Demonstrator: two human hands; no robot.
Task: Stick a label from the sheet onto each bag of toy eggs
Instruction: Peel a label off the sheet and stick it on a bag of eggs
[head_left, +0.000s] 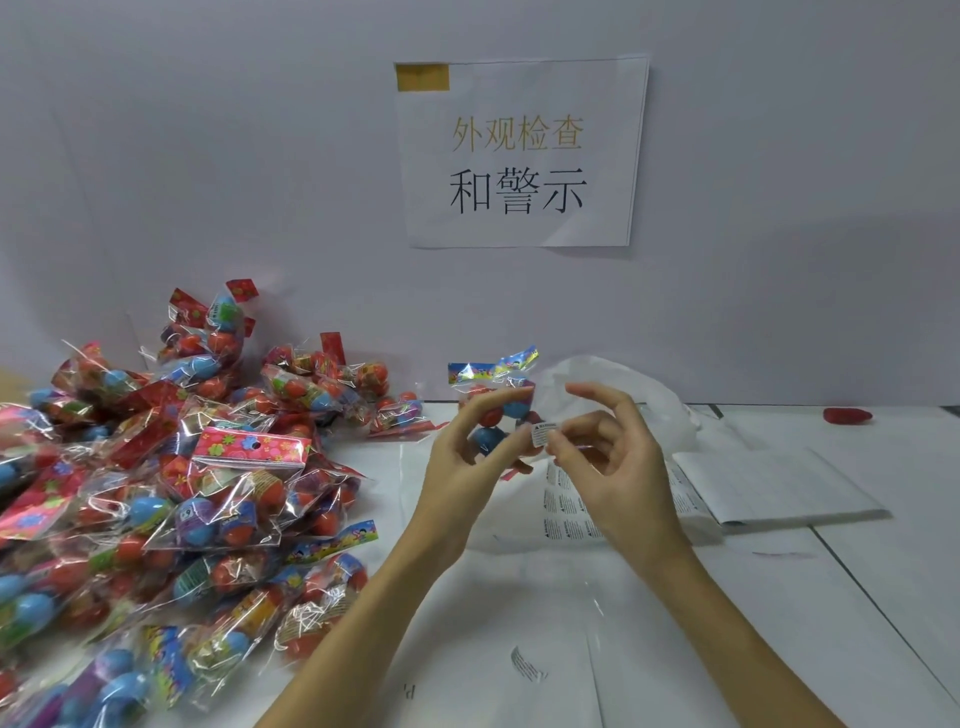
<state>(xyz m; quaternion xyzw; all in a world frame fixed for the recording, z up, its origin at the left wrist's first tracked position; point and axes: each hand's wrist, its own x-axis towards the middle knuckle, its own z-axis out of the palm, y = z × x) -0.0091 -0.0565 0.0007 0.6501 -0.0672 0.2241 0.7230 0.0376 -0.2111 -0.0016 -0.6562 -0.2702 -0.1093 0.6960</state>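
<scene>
My left hand (470, 457) holds up a clear bag of toy eggs (496, 395) with a blue printed header, red and blue eggs showing between the fingers. My right hand (605, 462) pinches a small white warning label (543, 434) between thumb and forefinger, right beside the bag. Under my right hand lies the label sheet (563, 512) with rows of small printed labels, partly hidden by the hand.
A big pile of bagged toy eggs (182, 483) fills the left of the white table (519, 623). A stack of white paper (774, 483) and a crumpled plastic bag (623, 384) lie at the right. A loose label (527, 665) lies near the front. A paper sign (519, 156) hangs on the wall.
</scene>
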